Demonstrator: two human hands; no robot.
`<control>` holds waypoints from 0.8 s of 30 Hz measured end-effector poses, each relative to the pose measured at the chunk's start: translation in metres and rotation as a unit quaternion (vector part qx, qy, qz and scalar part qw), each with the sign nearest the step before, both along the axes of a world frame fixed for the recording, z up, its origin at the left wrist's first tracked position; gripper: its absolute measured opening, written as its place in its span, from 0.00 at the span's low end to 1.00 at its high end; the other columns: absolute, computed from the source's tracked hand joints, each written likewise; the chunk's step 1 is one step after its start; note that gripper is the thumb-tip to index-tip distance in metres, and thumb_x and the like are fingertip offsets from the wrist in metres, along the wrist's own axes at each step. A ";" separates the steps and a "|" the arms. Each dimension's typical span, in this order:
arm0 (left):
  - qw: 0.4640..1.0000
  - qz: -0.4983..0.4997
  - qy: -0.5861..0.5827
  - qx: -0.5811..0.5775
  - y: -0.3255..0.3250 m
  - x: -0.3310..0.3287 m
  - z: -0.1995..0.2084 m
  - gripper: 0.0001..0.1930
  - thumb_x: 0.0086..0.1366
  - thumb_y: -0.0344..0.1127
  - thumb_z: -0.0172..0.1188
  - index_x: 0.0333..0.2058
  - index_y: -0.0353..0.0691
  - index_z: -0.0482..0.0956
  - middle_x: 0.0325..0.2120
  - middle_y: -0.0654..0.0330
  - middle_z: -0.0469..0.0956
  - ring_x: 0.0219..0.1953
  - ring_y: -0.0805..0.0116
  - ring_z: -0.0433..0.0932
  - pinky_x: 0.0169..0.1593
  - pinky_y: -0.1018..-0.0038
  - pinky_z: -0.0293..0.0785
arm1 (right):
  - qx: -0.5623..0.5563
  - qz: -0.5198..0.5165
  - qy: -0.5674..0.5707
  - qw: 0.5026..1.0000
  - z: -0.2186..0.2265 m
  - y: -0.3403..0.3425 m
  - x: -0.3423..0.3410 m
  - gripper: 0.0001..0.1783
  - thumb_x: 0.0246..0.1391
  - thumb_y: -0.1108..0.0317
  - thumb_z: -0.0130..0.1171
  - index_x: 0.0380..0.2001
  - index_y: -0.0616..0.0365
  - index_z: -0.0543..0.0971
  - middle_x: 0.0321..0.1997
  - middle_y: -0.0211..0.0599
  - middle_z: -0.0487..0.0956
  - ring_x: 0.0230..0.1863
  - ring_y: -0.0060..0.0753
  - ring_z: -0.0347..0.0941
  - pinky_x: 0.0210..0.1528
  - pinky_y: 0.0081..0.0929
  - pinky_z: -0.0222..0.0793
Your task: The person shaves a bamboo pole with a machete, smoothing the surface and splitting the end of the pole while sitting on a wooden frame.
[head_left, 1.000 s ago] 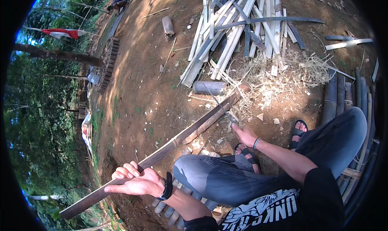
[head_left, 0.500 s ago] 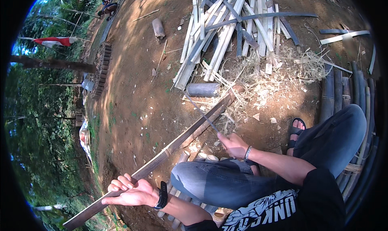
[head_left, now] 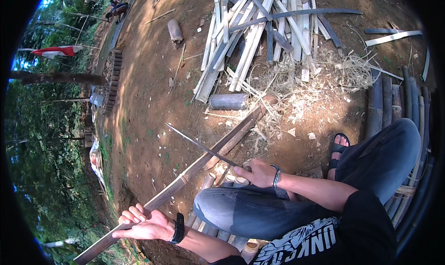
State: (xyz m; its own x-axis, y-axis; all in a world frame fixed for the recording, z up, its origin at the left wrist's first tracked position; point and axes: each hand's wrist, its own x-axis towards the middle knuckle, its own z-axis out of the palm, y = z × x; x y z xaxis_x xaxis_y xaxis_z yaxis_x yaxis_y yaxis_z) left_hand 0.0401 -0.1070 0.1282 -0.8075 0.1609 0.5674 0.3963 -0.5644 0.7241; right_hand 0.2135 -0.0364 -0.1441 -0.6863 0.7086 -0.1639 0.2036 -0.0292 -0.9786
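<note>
A long split bamboo strip (head_left: 169, 190) slants from the lower left up to the shavings on the ground. My left hand (head_left: 150, 225) is closed round it near its lower end, fingers over the top edge and thumb along the near side. In my right hand (head_left: 260, 173) is the handle of a long thin-bladed knife (head_left: 197, 145). Its blade crosses the strip at about mid-length, the tip pointing to the upper left; whether it touches the strip I cannot tell. A round pole (head_left: 230, 147) lies along the near side of the strip's far part.
A pile of split bamboo strips (head_left: 252, 42) lies ahead, with curly shavings (head_left: 296, 98) before it. Near the pile is a short dark bamboo piece (head_left: 229, 101). Bamboo poles (head_left: 374, 109) form a seat around my bent legs. Another person (head_left: 117, 8) is far off at upper left.
My right hand has moved left and slightly down, bringing the knife blade lower along the strip toward my left hand. The left hand keeps its hold and has shifted slightly left in the picture.
</note>
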 end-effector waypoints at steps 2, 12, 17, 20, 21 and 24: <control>0.999 0.034 -0.022 0.007 -0.001 0.000 0.001 0.28 0.68 0.62 0.36 0.18 0.46 0.58 0.12 0.69 0.53 0.12 0.79 0.52 0.18 0.82 0.48 | -0.118 -0.040 -0.092 0.988 -0.003 0.004 0.003 0.47 0.53 0.28 0.38 0.03 0.63 0.64 0.07 0.40 0.67 0.10 0.37 0.66 0.19 0.40 0.63; 1.000 -0.017 0.005 -0.003 0.006 0.001 0.002 0.28 0.69 0.61 0.35 0.18 0.45 0.57 0.13 0.69 0.50 0.13 0.78 0.50 0.19 0.82 0.48 | -0.161 0.006 -0.105 0.981 -0.032 0.024 0.016 0.45 0.52 0.27 0.40 0.04 0.61 0.63 0.08 0.39 0.64 0.12 0.36 0.64 0.20 0.42 0.61; 1.000 0.000 -0.013 0.017 0.001 0.000 0.001 0.28 0.69 0.61 0.34 0.18 0.45 0.56 0.13 0.68 0.51 0.13 0.78 0.50 0.19 0.82 0.48 | -0.275 -0.116 -0.148 0.943 -0.025 0.035 0.017 0.46 0.52 0.27 0.40 0.04 0.62 0.66 0.07 0.39 0.67 0.14 0.38 0.70 0.20 0.40 0.65; 1.000 0.013 -0.005 -0.010 0.001 -0.007 -0.001 0.28 0.69 0.61 0.34 0.17 0.45 0.56 0.13 0.68 0.51 0.13 0.78 0.50 0.20 0.82 0.48 | -0.182 0.025 -0.113 0.977 -0.030 0.038 0.015 0.45 0.52 0.27 0.40 0.04 0.60 0.66 0.08 0.39 0.69 0.12 0.36 0.70 0.21 0.39 0.67; 1.000 0.017 -0.013 -0.011 0.001 -0.009 -0.002 0.28 0.69 0.61 0.34 0.17 0.45 0.56 0.12 0.68 0.51 0.14 0.77 0.50 0.20 0.82 0.48 | -0.130 0.077 -0.084 0.985 -0.034 0.039 0.015 0.44 0.53 0.28 0.40 0.04 0.59 0.66 0.08 0.39 0.69 0.12 0.35 0.69 0.21 0.38 0.68; 1.000 0.019 -0.014 -0.014 -0.005 -0.014 -0.004 0.28 0.69 0.61 0.34 0.17 0.46 0.56 0.12 0.68 0.50 0.14 0.77 0.50 0.20 0.82 0.48 | -0.241 -0.065 -0.166 0.954 -0.051 0.043 0.019 0.46 0.51 0.27 0.41 0.05 0.62 0.67 0.09 0.43 0.68 0.14 0.39 0.71 0.22 0.40 0.68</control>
